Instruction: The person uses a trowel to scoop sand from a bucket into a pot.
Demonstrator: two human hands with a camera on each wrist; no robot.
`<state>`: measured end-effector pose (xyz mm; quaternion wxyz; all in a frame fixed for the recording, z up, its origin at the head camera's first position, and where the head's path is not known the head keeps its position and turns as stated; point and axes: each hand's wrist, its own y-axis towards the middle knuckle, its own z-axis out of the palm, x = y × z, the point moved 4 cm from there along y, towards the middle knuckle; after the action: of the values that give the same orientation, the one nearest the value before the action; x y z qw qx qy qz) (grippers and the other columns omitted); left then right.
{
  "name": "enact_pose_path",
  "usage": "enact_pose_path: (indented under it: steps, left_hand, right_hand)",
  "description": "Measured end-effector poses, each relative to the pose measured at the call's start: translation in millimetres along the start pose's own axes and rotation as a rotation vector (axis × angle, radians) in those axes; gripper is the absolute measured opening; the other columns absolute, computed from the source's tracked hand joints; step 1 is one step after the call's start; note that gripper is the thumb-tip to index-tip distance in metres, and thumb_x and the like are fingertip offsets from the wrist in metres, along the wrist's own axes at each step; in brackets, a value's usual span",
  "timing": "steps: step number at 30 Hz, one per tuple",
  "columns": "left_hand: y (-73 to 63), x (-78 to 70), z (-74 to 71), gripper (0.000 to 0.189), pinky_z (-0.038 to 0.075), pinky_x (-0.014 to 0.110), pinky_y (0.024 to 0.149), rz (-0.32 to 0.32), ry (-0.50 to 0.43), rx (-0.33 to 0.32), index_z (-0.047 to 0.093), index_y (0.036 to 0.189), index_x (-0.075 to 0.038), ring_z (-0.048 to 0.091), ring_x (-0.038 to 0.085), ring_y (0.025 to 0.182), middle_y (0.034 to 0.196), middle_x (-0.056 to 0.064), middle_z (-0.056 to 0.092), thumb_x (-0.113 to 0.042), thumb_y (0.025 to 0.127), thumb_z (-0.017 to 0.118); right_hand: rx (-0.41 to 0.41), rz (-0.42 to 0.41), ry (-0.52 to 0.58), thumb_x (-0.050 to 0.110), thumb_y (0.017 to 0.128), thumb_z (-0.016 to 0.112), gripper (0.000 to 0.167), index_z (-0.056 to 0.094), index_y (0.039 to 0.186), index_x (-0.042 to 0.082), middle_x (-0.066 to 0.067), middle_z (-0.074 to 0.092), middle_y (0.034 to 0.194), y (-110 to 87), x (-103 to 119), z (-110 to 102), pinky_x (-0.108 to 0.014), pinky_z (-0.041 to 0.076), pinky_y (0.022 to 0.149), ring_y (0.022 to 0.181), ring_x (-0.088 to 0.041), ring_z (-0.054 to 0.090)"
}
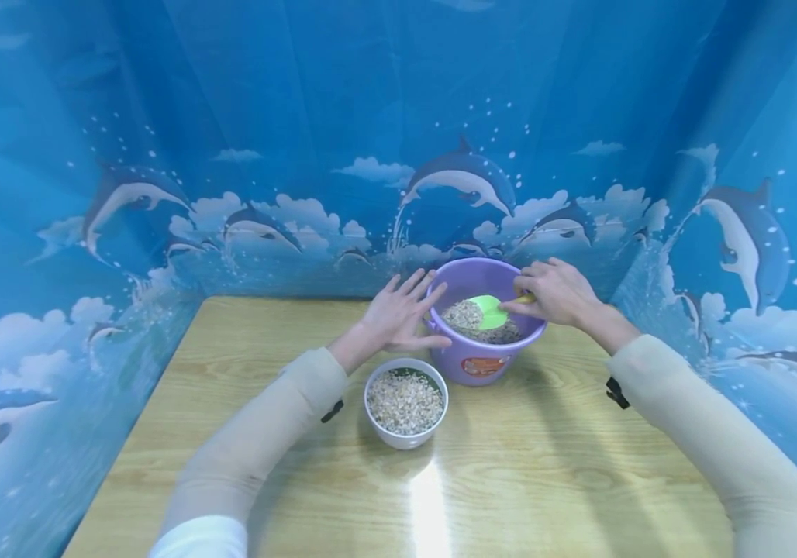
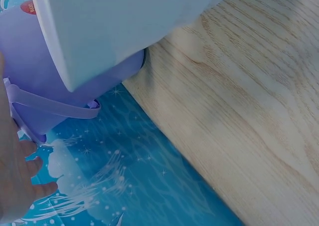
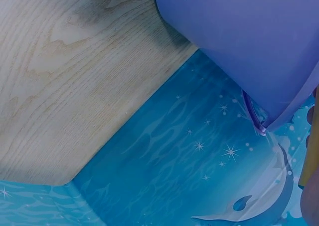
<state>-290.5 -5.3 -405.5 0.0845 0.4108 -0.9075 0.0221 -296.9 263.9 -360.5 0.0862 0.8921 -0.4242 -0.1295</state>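
A purple bucket (image 1: 453, 363) with an orange label stands near the table's back edge, with pale gravel (image 1: 464, 314) inside. My right hand (image 1: 557, 293) grips the yellow handle of a toy shovel (image 1: 491, 313), whose light green blade lies inside the bucket, over the gravel. With fingers spread, my left hand (image 1: 401, 314) rests at the bucket's left rim. Nearer to me is a white bowl (image 1: 405, 442) full of similar gravel. In the left wrist view the bowl (image 2: 124, 26) partly hides the bucket (image 2: 30, 46). Yellow handle (image 3: 311, 153) shows at the right wrist view's edge.
The wooden table (image 1: 545, 473) carries the bucket and bowl, which stand close together. Behind it and along both sides hangs a blue curtain (image 1: 315, 93) printed with dolphins. The bucket's purple carrying handle (image 2: 55, 106) hangs down its side.
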Motion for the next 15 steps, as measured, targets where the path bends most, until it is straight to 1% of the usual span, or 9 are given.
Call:
enact_pose_path:
  steps: [5, 10, 13, 15]
  left_hand:
    - [-4.5, 1.2, -1.7, 0.106, 0.027, 0.059, 0.133, 0.001, 0.015, -0.002, 0.015, 0.171, -0.018, 0.02, 0.034, 0.166, 0.179, 0.013, 0.015, -0.089, 0.094, 0.032]
    - [-11.6, 4.0, -4.6, 0.11, 0.026, 0.058, 0.134, -0.002, 0.013, -0.011, 0.013, 0.171, -0.016, 0.02, 0.034, 0.166, 0.179, 0.014, 0.016, -0.09, 0.092, 0.034]
    - [-17.8, 4.9, -6.8, 0.111, 0.023, 0.059, 0.135, 0.0, -0.011, -0.016, 0.014, 0.171, -0.015, 0.019, 0.035, 0.166, 0.179, 0.015, 0.015, -0.09, 0.092, 0.035]
    - [-22.5, 5.3, -7.3, 0.11, 0.02, 0.059, 0.135, 0.005, -0.035, -0.012, 0.015, 0.171, -0.016, 0.018, 0.035, 0.166, 0.179, 0.014, 0.012, -0.09, 0.092, 0.036]
  right_hand:
    - [-0.002, 0.007, 0.012, 0.055, 0.086, 0.082, 0.038, 0.077, 0.087, 0.017, 0.002, 0.067, 0.075, -1.7, 2, -4, -0.028, 0.038, 0.067, 0.072, -0.016, 0.054]
    - [-0.031, -0.013, 0.015, 0.054, 0.086, 0.082, 0.038, 0.076, 0.084, 0.017, 0.003, 0.065, 0.072, -0.5, 4, -8, -0.027, 0.035, 0.066, 0.068, -0.014, 0.052]
    - [-0.041, -0.022, 0.012, 0.055, 0.086, 0.082, 0.038, 0.075, 0.082, 0.017, 0.003, 0.063, 0.07, 0.7, 5, -10, -0.026, 0.033, 0.065, 0.066, -0.014, 0.05]
    - [-0.041, -0.021, 0.013, 0.055, 0.086, 0.083, 0.038, 0.074, 0.081, 0.018, 0.004, 0.062, 0.07, 0.7, 6, -12, -0.025, 0.032, 0.065, 0.066, -0.013, 0.049]
